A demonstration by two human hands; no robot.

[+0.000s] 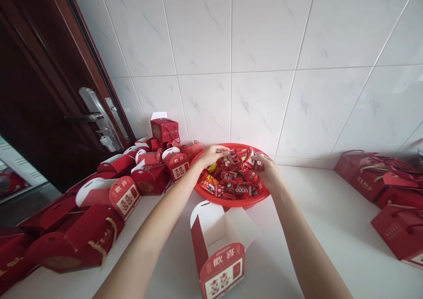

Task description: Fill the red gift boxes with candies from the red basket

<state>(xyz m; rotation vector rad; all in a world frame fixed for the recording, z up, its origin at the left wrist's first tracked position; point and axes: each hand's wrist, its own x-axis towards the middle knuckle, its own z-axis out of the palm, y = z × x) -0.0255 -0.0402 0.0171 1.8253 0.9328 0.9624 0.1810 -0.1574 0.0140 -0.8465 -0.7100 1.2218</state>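
Note:
A round red plastic basin (pixel 231 203) holds many small wrapped candies (pixel 235 175), mostly in red packaging. My left hand (pixel 214 155) reaches over its left back rim, fingers stretched out and touching the candies. At the right side, my right hand (pixel 270 172) curls its fingers around a small wrapped candy (pixel 258 164). In front of the basin, between my forearms, an open red and white paper gift box (pixel 222 263) stands with its flaps up. Its white inside shows bare walls and floor.
Several red gift boxes (pixel 109 193) are heaped on the left, beside a dark door (pixel 39 70) with a metal handle (pixel 99 118). More red boxes (pixel 396 233) stand at the right. A tiled wall (pixel 257 35) rises behind the white tabletop (pixel 313 193).

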